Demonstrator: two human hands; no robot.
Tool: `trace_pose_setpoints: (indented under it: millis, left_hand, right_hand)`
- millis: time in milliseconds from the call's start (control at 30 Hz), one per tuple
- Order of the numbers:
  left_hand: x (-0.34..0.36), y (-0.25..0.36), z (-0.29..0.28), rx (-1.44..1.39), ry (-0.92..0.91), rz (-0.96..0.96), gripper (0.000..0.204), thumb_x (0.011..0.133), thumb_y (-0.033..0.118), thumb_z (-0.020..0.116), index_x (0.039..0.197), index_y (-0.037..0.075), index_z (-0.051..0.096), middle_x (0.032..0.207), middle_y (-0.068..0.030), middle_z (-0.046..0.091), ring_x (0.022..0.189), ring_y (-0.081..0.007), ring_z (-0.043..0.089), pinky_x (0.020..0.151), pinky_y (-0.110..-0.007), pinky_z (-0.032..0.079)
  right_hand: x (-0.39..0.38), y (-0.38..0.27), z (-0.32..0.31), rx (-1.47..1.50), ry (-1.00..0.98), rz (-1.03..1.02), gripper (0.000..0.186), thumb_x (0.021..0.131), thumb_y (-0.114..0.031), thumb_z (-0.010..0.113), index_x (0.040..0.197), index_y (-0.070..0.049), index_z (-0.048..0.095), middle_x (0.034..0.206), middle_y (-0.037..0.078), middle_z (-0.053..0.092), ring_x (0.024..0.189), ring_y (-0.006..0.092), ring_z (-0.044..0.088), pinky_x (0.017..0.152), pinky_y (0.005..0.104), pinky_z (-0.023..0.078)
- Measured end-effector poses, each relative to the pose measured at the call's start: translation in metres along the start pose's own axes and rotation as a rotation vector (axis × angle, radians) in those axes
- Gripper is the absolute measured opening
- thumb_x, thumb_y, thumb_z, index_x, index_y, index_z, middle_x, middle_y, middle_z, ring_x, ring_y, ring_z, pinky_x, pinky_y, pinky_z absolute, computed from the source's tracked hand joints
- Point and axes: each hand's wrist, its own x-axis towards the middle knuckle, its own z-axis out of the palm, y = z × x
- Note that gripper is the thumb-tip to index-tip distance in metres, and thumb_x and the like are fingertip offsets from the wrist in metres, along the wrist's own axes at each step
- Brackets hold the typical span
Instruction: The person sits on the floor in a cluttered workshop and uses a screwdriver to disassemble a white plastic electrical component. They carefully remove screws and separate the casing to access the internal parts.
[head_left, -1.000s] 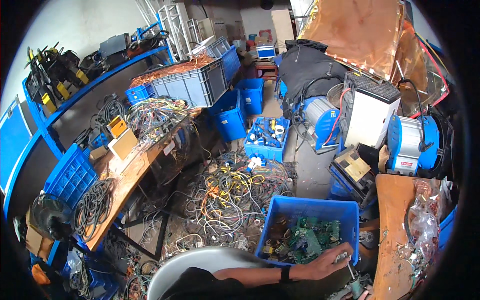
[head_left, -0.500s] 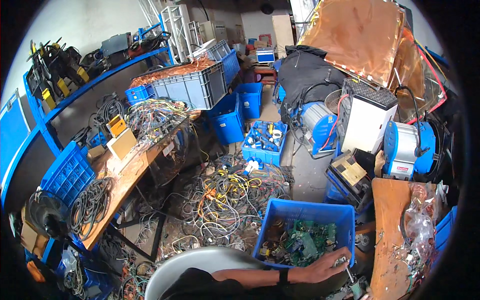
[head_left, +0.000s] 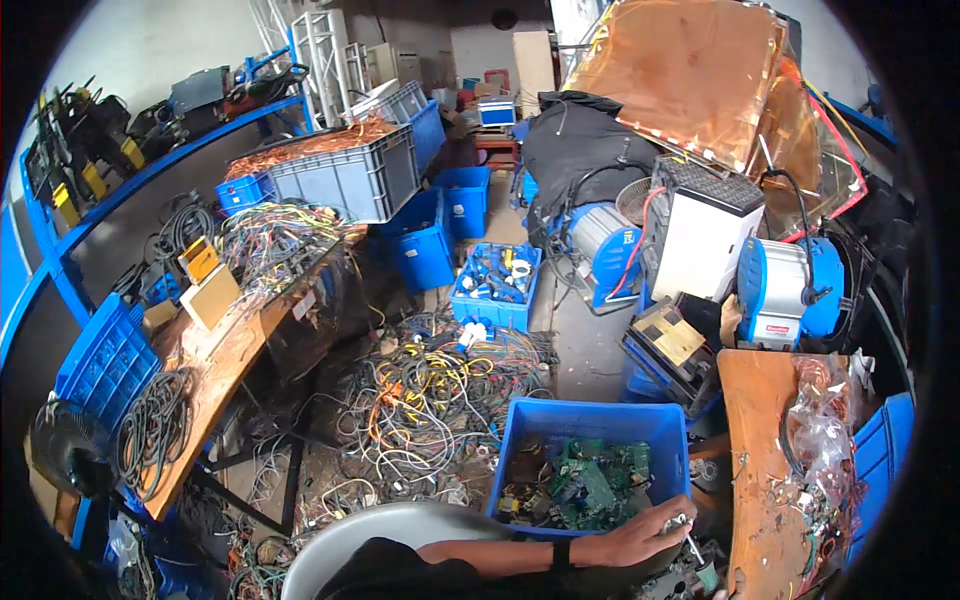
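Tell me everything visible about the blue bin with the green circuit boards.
The blue bin is a rectangular, open-topped, plastic-looking box, standing upright beside the tangled cables. Green circuit boards are heaped inside, with yellowish parts toward its left. The left hand overlaps its near right corner in view; contact there is unclear.

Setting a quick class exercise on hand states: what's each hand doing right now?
Left hand: closed, holding a small metallic object.
Right hand: barely in view at the lower edge; open or closed cannot be told.
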Motion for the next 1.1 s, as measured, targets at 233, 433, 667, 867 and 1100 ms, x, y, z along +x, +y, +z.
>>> trace_pose_setpoints:
  millis: [233, 433, 667, 867, 1100]
  left_hand:
    - [0.008, -0.017, 0.021, -0.052, -0.059, 0.074, 0.022, 0.106, 0.020, 0.053, 0.118, 0.003, 0.047, 0.107, -0.0126, 0.050, 0.100, -0.0260, 0.055, 0.090, -0.037, 0.044]
    - [0.014, -0.013, 0.026, -0.080, -0.120, 0.062, 0.022, 0.105, 0.019, 0.053, 0.117, 0.001, 0.048, 0.108, -0.0118, 0.051, 0.105, -0.0244, 0.054, 0.095, -0.036, 0.043]
    - [0.034, -0.020, 0.060, -0.249, -0.297, 0.012, 0.016, 0.105, 0.013, 0.055, 0.118, 0.003, 0.051, 0.109, -0.0095, 0.053, 0.104, -0.0168, 0.054, 0.091, -0.033, 0.046]
    - [0.016, -0.059, 0.125, -0.537, -0.420, -0.048, 0.023, 0.102, -0.001, 0.053, 0.120, 0.011, 0.047, 0.117, -0.0096, 0.054, 0.088, -0.0125, 0.052, 0.074, -0.026, 0.048]
    - [0.006, -0.040, 0.164, -0.640, -0.578, 0.011, 0.008, 0.104, 0.007, 0.052, 0.111, 0.006, 0.050, 0.109, -0.0110, 0.058, 0.096, -0.0179, 0.055, 0.087, -0.035, 0.047]
  right_hand:
    - [-0.011, 0.042, -0.012, 0.273, 0.103, 0.077, 0.063, 0.104, -0.046, 0.052, 0.144, 0.003, 0.051, 0.145, 0.026, 0.052, 0.130, 0.0324, 0.052, 0.114, 0.0381, 0.035]
    - [-0.025, -0.032, -0.015, 0.180, 0.158, 0.159, 0.051, 0.104, -0.033, 0.053, 0.140, 0.003, 0.054, 0.137, 0.023, 0.057, 0.122, 0.0315, 0.054, 0.110, 0.0390, 0.037]
    - [-0.043, 0.046, -0.051, 0.124, 0.244, 0.343, 0.062, 0.104, -0.051, 0.043, 0.151, -0.010, 0.040, 0.153, 0.018, 0.038, 0.133, 0.0358, 0.044, 0.112, 0.0495, 0.036]
    - [-0.079, 0.071, -0.046, 0.184, 0.811, 0.321, 0.044, 0.105, -0.030, 0.053, 0.140, -0.004, 0.048, 0.115, 0.007, 0.058, 0.100, 0.0139, 0.053, 0.080, 0.0301, 0.049]
    - [-0.112, 0.018, -0.066, 0.392, 0.827, 0.251, 0.034, 0.100, -0.025, 0.061, 0.125, -0.005, 0.052, 0.098, 0.004, 0.060, 0.086, 0.0128, 0.056, 0.076, 0.0272, 0.046]
